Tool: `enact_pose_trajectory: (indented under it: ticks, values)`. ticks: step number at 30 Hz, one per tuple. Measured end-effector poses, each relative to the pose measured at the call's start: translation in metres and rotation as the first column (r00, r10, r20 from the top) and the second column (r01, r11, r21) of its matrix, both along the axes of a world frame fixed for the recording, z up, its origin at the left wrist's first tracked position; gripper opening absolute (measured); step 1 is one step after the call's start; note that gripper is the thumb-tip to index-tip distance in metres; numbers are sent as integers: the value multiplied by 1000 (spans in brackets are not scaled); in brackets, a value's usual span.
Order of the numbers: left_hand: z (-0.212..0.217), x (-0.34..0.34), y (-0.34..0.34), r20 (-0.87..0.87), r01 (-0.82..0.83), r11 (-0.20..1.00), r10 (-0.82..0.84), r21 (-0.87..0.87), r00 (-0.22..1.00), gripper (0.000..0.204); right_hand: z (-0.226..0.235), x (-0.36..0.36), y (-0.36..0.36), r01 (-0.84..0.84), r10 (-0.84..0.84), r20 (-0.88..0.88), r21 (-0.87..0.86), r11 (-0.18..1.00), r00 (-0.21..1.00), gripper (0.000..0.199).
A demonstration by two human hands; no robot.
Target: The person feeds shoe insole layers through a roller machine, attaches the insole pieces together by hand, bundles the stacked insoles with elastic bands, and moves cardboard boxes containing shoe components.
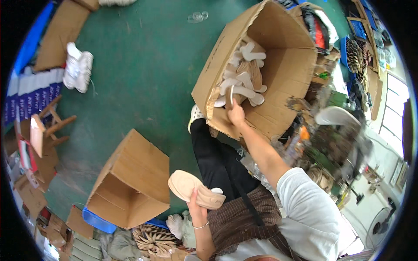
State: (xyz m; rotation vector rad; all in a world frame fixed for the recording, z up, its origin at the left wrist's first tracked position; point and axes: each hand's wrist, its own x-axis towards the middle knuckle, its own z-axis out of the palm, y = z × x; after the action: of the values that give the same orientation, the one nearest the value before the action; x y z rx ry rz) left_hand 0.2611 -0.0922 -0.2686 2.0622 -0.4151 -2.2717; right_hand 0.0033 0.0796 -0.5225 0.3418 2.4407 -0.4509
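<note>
My left hand [197, 208], with a thin bracelet on the wrist, holds a small stack of beige shoe soles [195, 189] in front of my striped apron. My right hand [236, 114] reaches into a large open cardboard box [287, 74] lying on its side. Its fingers are closed on the edge of a pale sole [230, 96] at the near end of the pile. Several more white and tan soles [244, 78] lie heaped inside the box. My black trouser leg [213, 156] runs between the two hands.
An open cardboard box [130, 182] lies on the green floor [143, 65] at lower left, with a blue crate [99, 221] and a heap of ribbed soles [152, 239] beside it. White sneakers [78, 67] and a wooden stool [48, 126] are on the left. A cluttered workbench [335, 130] fills the right.
</note>
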Motion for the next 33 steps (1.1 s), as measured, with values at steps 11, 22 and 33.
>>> enact_pose_trajectory:
  ticks: [11, 22, 33]
  values:
    - [174, -114, -28, -391, 420, 819, -560, -390, 730, 34, 464, 71, 31, 126, -693, 2, -984, 128, 721, 18]
    - [270, -211, 90, -526, 672, 477, -837, -567, 151, 44, 518, 66, 62, 407, -805, 263, -913, -30, 531, 27]
    - [252, -257, 69, -475, 727, 414, -869, -548, 137, 47, 454, 78, 79, 532, -929, -118, -791, 301, 351, 17]
